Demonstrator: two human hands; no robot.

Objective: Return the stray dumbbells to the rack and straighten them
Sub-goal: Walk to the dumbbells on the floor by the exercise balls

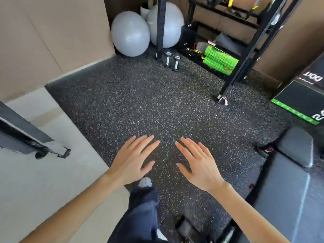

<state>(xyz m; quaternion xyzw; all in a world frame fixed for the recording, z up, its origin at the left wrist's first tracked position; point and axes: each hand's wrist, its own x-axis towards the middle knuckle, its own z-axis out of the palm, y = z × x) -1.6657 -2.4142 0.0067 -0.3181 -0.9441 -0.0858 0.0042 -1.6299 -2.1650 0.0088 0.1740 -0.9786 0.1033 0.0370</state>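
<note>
Speckled floor (pixel 140 102), dumbbells (pixel 175 63) beside upright post (pixel 161 28)

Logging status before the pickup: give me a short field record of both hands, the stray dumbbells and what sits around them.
left hand: open, fingers spread, holds nothing
right hand: open, fingers spread, holds nothing
dumbbells: two, side by side on the speckled floor, far ahead of the hands
beside them: black upright post, just to their left
behind them: two grey exercise balls
to their right: green foam rollers on a low shelf
near right: padded bench
status: dumbbells not yet picked up
</note>
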